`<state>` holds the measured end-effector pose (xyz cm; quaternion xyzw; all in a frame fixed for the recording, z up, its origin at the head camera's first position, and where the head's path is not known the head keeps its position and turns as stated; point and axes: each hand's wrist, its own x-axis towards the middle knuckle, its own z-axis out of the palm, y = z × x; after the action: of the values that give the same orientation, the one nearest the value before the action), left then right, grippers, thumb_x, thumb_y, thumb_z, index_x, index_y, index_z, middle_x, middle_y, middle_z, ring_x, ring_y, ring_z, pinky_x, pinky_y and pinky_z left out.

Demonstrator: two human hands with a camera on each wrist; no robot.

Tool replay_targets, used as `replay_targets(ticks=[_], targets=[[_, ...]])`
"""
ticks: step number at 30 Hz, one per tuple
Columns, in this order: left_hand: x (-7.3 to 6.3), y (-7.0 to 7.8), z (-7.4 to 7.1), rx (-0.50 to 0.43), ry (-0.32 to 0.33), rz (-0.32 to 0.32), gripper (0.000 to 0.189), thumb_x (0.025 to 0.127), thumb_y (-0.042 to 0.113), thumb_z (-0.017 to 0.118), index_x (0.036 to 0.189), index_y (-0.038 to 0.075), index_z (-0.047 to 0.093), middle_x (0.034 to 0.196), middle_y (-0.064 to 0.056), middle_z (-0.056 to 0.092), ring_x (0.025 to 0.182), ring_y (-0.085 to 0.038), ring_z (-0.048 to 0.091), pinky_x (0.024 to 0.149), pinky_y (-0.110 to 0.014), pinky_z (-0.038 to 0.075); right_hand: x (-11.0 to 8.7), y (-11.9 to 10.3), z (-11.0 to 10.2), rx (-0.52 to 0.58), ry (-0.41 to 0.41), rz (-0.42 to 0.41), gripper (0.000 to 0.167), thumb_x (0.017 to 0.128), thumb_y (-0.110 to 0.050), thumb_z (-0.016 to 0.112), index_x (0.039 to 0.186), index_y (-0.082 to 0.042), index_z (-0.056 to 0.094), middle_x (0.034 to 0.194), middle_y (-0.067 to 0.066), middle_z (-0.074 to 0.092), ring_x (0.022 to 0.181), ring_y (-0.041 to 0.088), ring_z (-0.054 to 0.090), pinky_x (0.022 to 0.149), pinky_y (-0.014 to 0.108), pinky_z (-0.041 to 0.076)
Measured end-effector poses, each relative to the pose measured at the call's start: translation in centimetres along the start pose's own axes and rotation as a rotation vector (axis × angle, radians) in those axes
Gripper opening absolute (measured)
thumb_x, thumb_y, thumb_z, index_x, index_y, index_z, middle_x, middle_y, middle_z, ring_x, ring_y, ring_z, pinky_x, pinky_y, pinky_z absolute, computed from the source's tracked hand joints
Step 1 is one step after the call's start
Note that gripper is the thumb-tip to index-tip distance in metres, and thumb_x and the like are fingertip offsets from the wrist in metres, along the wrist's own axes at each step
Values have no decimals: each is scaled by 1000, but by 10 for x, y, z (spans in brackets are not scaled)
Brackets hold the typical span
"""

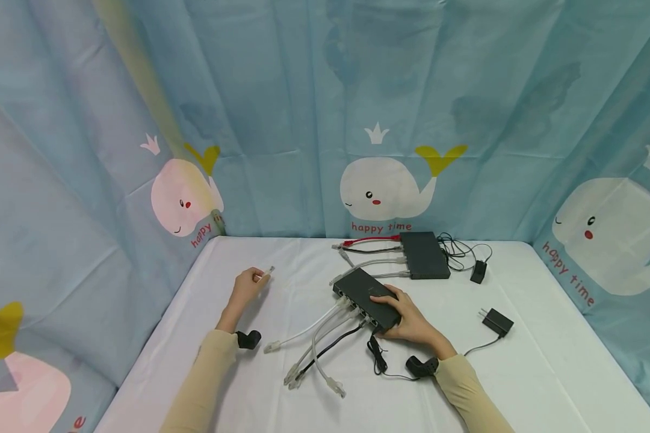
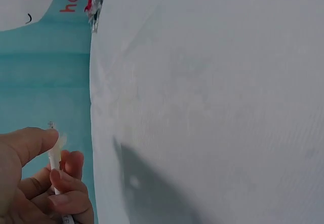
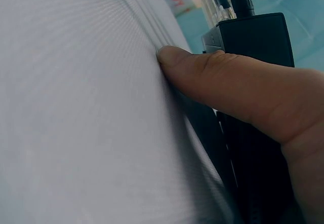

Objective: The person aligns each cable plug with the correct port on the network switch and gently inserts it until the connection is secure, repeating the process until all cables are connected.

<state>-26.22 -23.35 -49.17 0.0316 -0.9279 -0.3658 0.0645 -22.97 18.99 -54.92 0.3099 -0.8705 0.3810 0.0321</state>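
Note:
Over the left side of the white table, my left hand [image 1: 246,290] pinches a white network cable end with a clear plug [image 1: 271,269]. The left wrist view shows the white cable [image 2: 54,159] running between thumb and curled fingers, its plug tip past the thumb. My right hand [image 1: 410,319] grips the right end of a black network switch [image 1: 360,287], thumb on one face. Several white cables [image 1: 325,319] and a black cable [image 1: 336,341] come from the switch's near-side ports, their loose plugs [image 1: 336,386] toward the table's front.
Behind it lies a second black switch [image 1: 427,255] with a red cable [image 1: 374,239], black and grey cables, and a coiled cord ending in a small black adapter [image 1: 479,271]. A black power adapter [image 1: 498,322] lies at right, near a bundled black cord [image 1: 376,355]. Printed curtains surround the table.

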Motion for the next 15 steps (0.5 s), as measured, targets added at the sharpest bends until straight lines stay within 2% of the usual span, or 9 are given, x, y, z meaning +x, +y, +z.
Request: replay_targets(ticks=[5, 10, 15], targets=[[-1, 7, 9, -15, -47, -2, 28, 93, 22, 57, 100, -5, 60, 78, -14, 61, 59, -16, 51, 54, -27, 42, 0, 1, 0, 0, -4, 9, 78, 62, -51, 81, 132, -36, 49, 148, 18, 24, 130, 39, 28, 93, 61, 33], [-4, 18, 18, -39, -84, 2, 25, 94, 22, 57, 96, -2, 62, 73, -11, 62, 57, -15, 50, 52, -26, 40, 1, 1, 0, 5, -1, 10, 79, 61, -51, 82, 132, -35, 50, 148, 18, 24, 130, 39, 28, 93, 61, 33], [-9, 30, 26, -51, -118, 42, 26, 94, 22, 55, 96, -3, 63, 73, -13, 62, 56, -15, 47, 53, -27, 38, 1, 1, 0, 5, 0, 8, 79, 61, -51, 82, 132, -35, 50, 149, 18, 24, 130, 40, 28, 93, 62, 33]])
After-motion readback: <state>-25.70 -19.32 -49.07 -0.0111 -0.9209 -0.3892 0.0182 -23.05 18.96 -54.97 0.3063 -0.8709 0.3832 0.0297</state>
